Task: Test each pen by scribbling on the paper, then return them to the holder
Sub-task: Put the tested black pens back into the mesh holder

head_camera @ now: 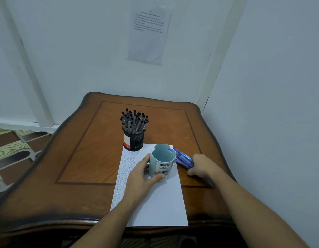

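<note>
The left hand [142,174] curls its fingers [157,178] round the empty light-blue holder [162,163], which stands on the paper [160,203]. The right hand [203,165] grips a bundle of blue pens [183,158] low over the worktop [83,158], just beside the holder. This seems to be the return step: the bundle must next be raised and lowered into the holder's mouth.

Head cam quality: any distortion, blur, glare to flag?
Head view: wide-angle bowing curves the table edges; light dim, bluish, shadows soft, no hard glare; wall notice text too soft to read; cup label legible; blue pens in the right hand slightly smeared.
</note>
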